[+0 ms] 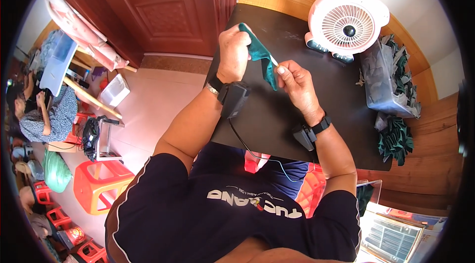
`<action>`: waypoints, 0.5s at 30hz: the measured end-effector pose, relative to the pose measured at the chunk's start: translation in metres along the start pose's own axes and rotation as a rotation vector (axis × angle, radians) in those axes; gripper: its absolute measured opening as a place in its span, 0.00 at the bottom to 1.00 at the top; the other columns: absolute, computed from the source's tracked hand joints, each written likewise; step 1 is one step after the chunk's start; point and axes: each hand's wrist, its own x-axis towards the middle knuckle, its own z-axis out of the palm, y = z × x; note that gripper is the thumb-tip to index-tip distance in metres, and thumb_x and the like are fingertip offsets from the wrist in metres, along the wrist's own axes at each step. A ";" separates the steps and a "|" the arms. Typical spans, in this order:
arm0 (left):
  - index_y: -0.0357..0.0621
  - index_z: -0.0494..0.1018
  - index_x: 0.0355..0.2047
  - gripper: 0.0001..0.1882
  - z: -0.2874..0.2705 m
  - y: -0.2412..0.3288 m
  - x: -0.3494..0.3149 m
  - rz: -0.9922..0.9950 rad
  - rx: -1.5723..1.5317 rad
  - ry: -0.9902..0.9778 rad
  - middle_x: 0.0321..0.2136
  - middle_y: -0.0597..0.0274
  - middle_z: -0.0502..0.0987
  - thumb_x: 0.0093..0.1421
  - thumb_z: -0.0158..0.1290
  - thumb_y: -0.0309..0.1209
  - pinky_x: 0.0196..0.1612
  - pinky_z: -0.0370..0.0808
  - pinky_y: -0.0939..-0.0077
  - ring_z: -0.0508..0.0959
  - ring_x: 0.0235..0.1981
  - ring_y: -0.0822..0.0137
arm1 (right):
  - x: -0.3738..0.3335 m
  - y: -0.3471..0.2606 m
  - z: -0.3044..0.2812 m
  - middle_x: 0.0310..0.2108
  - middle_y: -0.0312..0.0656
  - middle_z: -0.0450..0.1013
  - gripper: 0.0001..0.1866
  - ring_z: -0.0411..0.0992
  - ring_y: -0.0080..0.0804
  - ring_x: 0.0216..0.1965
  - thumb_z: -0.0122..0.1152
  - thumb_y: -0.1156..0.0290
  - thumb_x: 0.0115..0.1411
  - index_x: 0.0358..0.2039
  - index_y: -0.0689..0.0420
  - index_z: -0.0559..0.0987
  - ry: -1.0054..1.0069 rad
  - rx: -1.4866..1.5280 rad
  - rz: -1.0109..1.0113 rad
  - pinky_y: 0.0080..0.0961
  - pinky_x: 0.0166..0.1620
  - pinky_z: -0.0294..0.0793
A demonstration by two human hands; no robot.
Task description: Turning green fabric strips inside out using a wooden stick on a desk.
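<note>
Above the dark table (326,114), my left hand (233,52) is closed in a fist around one end of a small dark green velvety cloth piece (258,51). The cloth stretches to the right from that fist, and its lower end hangs loose. My right hand (297,87) pinches a thin white piece (275,63) between thumb and fingers, right at the cloth's edge. Whether this white piece is a separate tool or part of the cloth's lining, I cannot tell. Both wrists wear black straps with small boxes.
A pink fan (349,27) stands at the table's far right. Beside it, a clear plastic bin (391,99) holds grey and green cloth pieces, with a green stack (396,139) nearer me. A cable hangs from my left wrist. On the left are a red stool (101,184) and a seated person (47,114).
</note>
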 end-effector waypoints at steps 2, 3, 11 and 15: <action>0.42 0.65 0.16 0.05 -0.001 0.003 0.003 -0.049 -0.037 0.101 0.14 0.68 0.66 0.46 0.41 0.24 0.15 0.60 0.82 0.64 0.13 0.76 | 0.002 0.000 -0.002 0.17 0.29 0.66 0.09 0.62 0.14 0.21 0.56 0.68 0.61 0.28 0.60 0.74 0.030 -0.069 0.008 0.14 0.25 0.61; 0.42 0.65 0.16 0.05 -0.003 0.003 0.005 -0.051 -0.038 0.102 0.14 0.68 0.66 0.46 0.41 0.24 0.15 0.60 0.82 0.64 0.13 0.76 | 0.003 0.000 -0.003 0.17 0.29 0.66 0.09 0.61 0.14 0.21 0.57 0.68 0.61 0.28 0.59 0.74 0.060 -0.136 0.015 0.13 0.25 0.61; 0.41 0.66 0.16 0.05 0.002 -0.003 0.004 -0.099 0.029 0.030 0.14 0.66 0.66 0.45 0.40 0.25 0.15 0.60 0.82 0.64 0.13 0.75 | 0.003 0.000 -0.001 0.16 0.30 0.66 0.09 0.60 0.13 0.19 0.58 0.68 0.60 0.28 0.60 0.74 0.127 -0.152 -0.036 0.13 0.23 0.60; 0.40 0.65 0.16 0.06 0.005 -0.001 0.000 -0.045 0.021 -0.052 0.13 0.68 0.64 0.46 0.39 0.24 0.15 0.57 0.82 0.60 0.11 0.78 | 0.002 0.000 -0.005 0.15 0.29 0.64 0.11 0.58 0.13 0.18 0.54 0.64 0.62 0.28 0.59 0.74 0.066 -0.085 -0.067 0.12 0.22 0.58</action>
